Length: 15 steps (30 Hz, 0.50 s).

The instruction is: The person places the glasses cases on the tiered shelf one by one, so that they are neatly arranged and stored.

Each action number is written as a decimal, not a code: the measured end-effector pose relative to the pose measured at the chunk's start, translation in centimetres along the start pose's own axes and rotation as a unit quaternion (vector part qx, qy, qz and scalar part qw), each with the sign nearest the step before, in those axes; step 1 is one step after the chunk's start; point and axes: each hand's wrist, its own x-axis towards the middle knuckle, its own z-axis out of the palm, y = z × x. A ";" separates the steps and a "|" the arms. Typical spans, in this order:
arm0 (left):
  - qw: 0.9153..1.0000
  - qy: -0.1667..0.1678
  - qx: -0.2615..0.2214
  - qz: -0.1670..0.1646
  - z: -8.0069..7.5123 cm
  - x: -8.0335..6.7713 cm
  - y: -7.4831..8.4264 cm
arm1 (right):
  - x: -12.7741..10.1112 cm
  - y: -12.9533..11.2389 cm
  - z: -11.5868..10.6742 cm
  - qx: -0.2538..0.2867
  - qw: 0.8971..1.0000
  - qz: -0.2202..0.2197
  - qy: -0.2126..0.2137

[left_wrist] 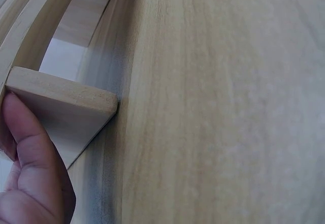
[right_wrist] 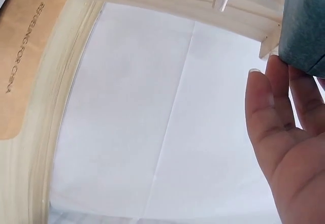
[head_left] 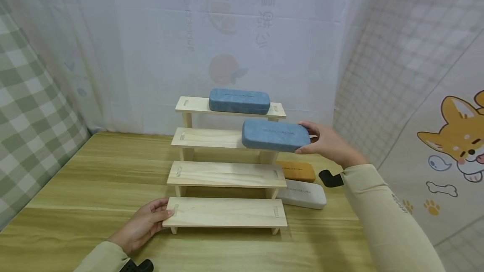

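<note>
A four-step wooden display stand point(head_left: 227, 212) stands on the table. My left hand point(head_left: 143, 223) grips the left end of its lowest board, thumb on top; in the left wrist view that hand point(left_wrist: 33, 178) is against the board beside an upright support. My right hand point(head_left: 329, 142) pinches the right end of a blue glasses case point(head_left: 275, 134), which is at the right part of the second step from the top. Whether this case touches the board, I cannot tell. A second blue glasses case point(head_left: 239, 101) lies on the top step. In the right wrist view, the held case shows only in part.
Right of the stand, an orange glasses case point(head_left: 300, 172) and a white glasses case point(head_left: 304, 194) lie on the wood-grain table point(head_left: 94, 179), partly hidden by the stand. A pale curtain point(head_left: 132, 53) hangs behind, and a green checked cloth point(head_left: 30, 116) is at the left.
</note>
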 end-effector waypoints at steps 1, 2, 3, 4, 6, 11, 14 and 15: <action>1.000 0.000 0.000 0.001 0.0 0.0 0.0 | 0.3 -0.2 0.1 0.002 1.000 -0.001 -0.002; 1.000 -0.001 0.000 0.001 0.0 0.0 0.0 | 0.6 -0.3 0.3 0.004 1.000 -0.001 -0.002; 1.000 0.000 -0.001 0.002 0.0 0.0 0.0 | 0.9 -0.4 0.4 0.002 1.000 0.000 -0.003; 1.000 -0.001 -0.001 0.002 0.0 0.0 0.0 | 1.2 -0.5 0.6 0.003 1.000 0.000 -0.004; 1.000 -0.001 -0.001 0.003 0.0 0.0 0.0 | 1.7 -0.7 0.8 0.003 1.000 0.001 -0.004; 1.000 -0.001 0.001 0.005 0.0 0.0 0.0 | 2.7 -1.3 1.5 0.000 1.000 0.004 -0.007; 1.000 -0.002 0.002 0.005 0.0 0.0 0.0 | 3.2 -1.7 1.9 0.002 1.000 0.007 -0.014; 1.000 -0.003 0.002 0.004 0.0 0.0 0.0 | 3.4 -1.8 2.1 0.002 1.000 0.008 -0.015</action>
